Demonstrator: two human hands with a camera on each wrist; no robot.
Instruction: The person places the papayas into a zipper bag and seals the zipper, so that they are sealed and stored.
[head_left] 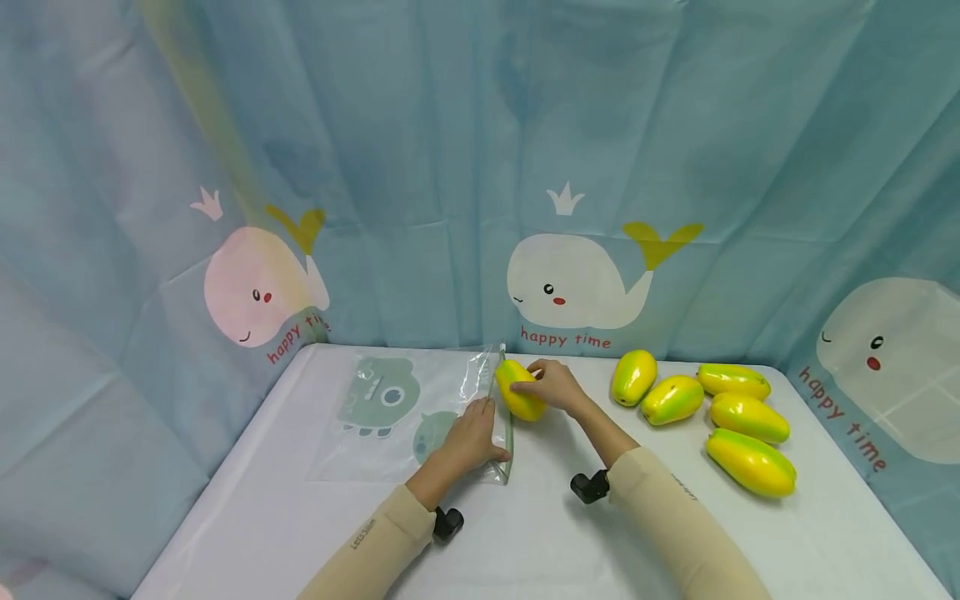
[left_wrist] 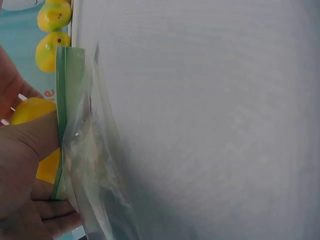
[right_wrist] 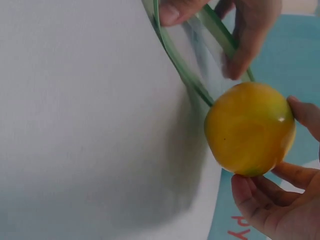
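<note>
Head view, centre: right hand (head_left: 553, 386) pinches a yellow fruit (head_left: 516, 377), long axis slanting lower-right, at the right-edge mouth of a bag (head_left: 442, 375) left hand (head_left: 470, 437) grips.

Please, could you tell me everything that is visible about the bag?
The bag is clear, looks like thin plastic, and has pale green cartoon prints and a green strip along its mouth. It lies on the table, mouth parted and facing the right hand. The left hand holds it there. A fruit is at the opening; whether they touch, I cannot tell.
</note>
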